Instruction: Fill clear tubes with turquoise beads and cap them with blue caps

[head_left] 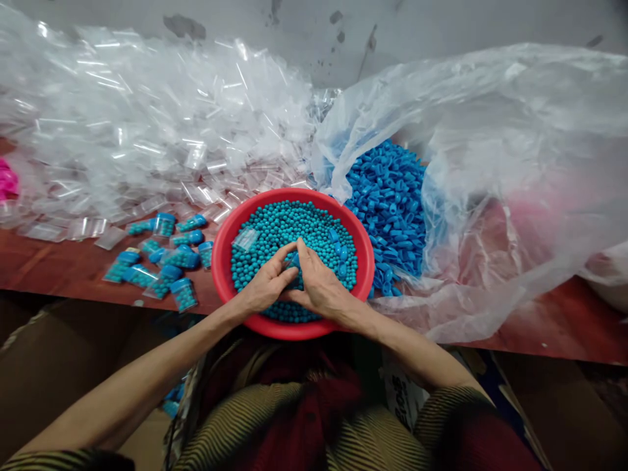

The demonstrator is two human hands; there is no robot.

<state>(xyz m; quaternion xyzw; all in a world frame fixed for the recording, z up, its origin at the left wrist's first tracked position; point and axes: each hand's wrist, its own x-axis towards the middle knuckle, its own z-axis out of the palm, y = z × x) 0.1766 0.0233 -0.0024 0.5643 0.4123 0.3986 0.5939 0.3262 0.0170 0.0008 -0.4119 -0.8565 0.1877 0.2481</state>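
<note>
My left hand and my right hand meet over a red bowl. Their fingertips close around a small clear plastic container, mostly hidden by the fingers; a blue tint shows through it. Under the hands, turquoise beads fill the bowl. A loose clear container lies on the beads at the left, and a few blue caps rest on them at the right.
Several bead-filled containers with blue caps lie on the red table, left of the bowl. Behind is a large heap of clear containers. A pile of blue caps spills from a clear plastic bag at the right.
</note>
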